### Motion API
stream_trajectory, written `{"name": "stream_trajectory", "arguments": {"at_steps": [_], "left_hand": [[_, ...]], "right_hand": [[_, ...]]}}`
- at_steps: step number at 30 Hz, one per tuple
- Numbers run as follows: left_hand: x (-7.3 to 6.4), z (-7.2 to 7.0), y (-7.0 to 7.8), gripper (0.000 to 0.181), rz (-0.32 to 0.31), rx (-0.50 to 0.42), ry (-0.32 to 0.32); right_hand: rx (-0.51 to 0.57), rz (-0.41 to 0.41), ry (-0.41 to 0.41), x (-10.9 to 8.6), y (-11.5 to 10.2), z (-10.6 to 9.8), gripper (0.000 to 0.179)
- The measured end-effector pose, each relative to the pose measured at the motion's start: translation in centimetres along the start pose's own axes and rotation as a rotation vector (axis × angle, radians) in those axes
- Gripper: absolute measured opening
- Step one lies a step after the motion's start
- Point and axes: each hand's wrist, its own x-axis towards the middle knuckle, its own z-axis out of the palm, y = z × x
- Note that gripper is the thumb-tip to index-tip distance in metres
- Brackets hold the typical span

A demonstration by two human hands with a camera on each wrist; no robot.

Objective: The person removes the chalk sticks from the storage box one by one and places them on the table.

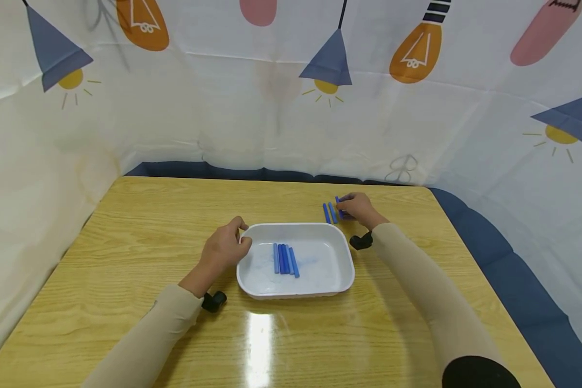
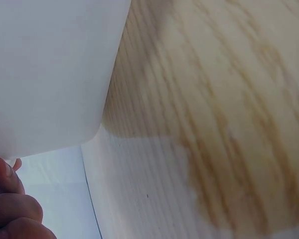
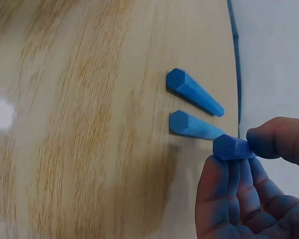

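My right hand (image 1: 358,208) pinches a blue chalk stick (image 3: 231,148) between thumb and fingertips, just past the tray's far right corner. Blue smudges mark those fingers. Two more blue chalk sticks (image 1: 332,212) lie side by side on the table, left of that hand; the right wrist view shows their six-sided ends. At the near side, a white tray (image 1: 296,294) holds several chalk sticks (image 1: 283,259) in a row, in lighter and darker blues, with a faint blue smear beside them. The left hand (image 1: 226,243) grips the tray's rim at its far left corner.
The wooden table (image 1: 140,253) runs back to a dark blue strip (image 1: 199,170) and a white cloth backdrop (image 1: 252,118) printed with lamps and bulbs. A black wrist device (image 1: 214,302) sits at the left cuff, another (image 1: 361,241) at the right.
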Motion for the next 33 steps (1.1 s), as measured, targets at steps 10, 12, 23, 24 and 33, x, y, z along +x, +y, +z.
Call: {"name": "stream_trajectory", "arguments": {"at_steps": [10, 12, 23, 24, 33], "left_hand": [[-0.18, -0.13, 0.17, 0.031, 0.014, -0.002, 0.012], [-0.20, -0.16, 0.17, 0.031, 0.021, 0.000, 0.018], [-0.06, -0.17, 0.16, 0.031, 0.004, -0.004, 0.017], [-0.05, -0.16, 0.16, 0.031, 0.003, -0.004, 0.017], [0.03, -0.09, 0.00, 0.031, 0.016, -0.013, 0.023]], "right_hand": [[-0.101, 0.012, 0.010, 0.54, 0.99, -0.04, 0.042], [-0.098, 0.014, 0.005, 0.63, 1.05, -0.01, 0.042], [-0.139, 0.008, 0.011, 0.66, 0.75, 0.19, 0.041], [-0.152, 0.004, 0.016, 0.63, 0.74, 0.21, 0.041], [-0.208, 0.000, 0.044, 0.69, 0.74, 0.50, 0.039]]}}
